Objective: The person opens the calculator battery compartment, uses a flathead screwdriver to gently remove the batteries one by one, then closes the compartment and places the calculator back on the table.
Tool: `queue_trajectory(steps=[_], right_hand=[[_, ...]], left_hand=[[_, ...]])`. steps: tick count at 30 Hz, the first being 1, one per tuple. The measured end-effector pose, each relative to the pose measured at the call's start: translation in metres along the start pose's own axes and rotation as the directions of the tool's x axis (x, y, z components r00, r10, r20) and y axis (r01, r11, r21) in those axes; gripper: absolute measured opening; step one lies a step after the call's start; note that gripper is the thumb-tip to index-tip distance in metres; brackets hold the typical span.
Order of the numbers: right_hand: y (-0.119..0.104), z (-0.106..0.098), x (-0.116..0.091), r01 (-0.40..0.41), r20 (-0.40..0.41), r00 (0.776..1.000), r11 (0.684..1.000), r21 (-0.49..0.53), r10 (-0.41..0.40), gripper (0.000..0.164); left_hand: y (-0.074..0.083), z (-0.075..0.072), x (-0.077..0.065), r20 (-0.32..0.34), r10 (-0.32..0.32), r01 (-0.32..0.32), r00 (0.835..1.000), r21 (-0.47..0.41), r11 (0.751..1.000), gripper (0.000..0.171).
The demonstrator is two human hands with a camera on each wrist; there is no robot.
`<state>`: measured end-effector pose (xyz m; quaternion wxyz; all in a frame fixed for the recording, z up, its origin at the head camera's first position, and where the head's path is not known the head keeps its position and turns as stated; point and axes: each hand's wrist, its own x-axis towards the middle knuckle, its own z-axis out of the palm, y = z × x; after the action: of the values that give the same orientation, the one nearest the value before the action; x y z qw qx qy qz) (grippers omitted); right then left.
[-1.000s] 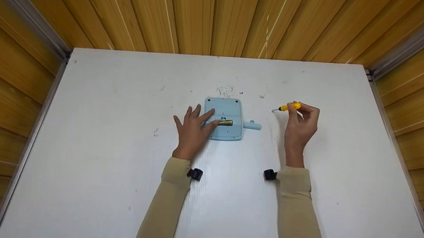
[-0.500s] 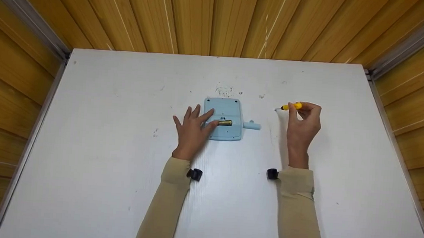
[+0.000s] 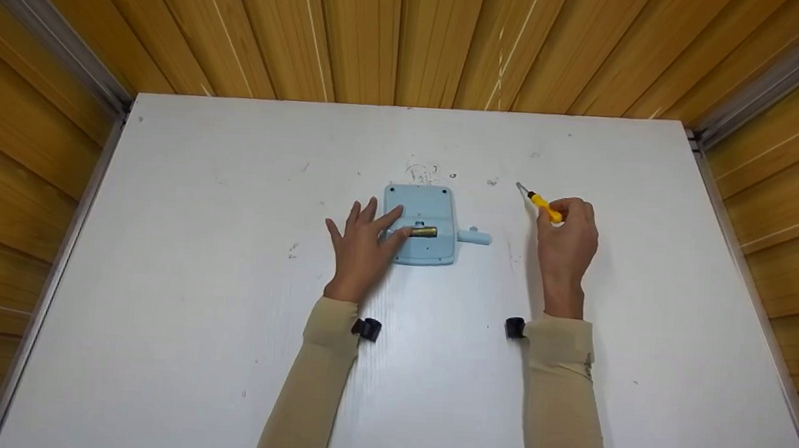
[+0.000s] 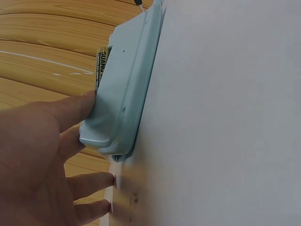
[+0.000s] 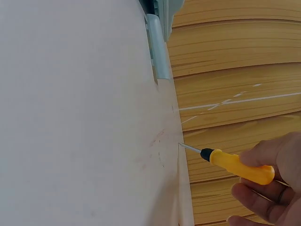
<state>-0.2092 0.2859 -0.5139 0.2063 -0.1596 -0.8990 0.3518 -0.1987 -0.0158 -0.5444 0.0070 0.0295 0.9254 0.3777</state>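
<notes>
The left hand (image 3: 362, 249) is spread wide, its fingers mostly straight and apart. It rests on the left side of the case (image 3: 419, 201), which is light blue and lies flat on the white table (image 3: 222, 352), near the middle. The thumb reaches over the case to the near end of the battery (image 3: 424, 232); the index fingertip lies higher on the same face. In the left wrist view, two other fingers touch the table beside the case. The battery is gold and black, with printed letters, and it lies crosswise on the case, standing a little proud of its surface.

The right hand (image 3: 568, 243) is narrow: it holds the screwdriver (image 3: 545, 208) by its yellow handle, between thumb and fingers. The black collar and the thin metal shaft point away from the person and toward the left. If the tip touches the table, I cannot tell.

Between the case and the right hand lies the bar (image 3: 474, 237), also light blue, with a small knob, at the right edge of the case. Small dark marks (image 3: 421, 171) are on the table just beyond the case. Behind the table stands the wood-patterned wall (image 3: 364, 32)
</notes>
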Motion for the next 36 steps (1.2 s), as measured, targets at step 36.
queue_trajectory(steps=[36], right_hand=[[0.013, 0.004, 0.0, -0.067, 0.285, 0.951, 0.982, -0.179, 0.117, 0.032]], left_hand=[[-0.001, 0.001, -0.001, 0.001, 0.009, -0.009, 1.0, 0.01, 1.0, 0.053]])
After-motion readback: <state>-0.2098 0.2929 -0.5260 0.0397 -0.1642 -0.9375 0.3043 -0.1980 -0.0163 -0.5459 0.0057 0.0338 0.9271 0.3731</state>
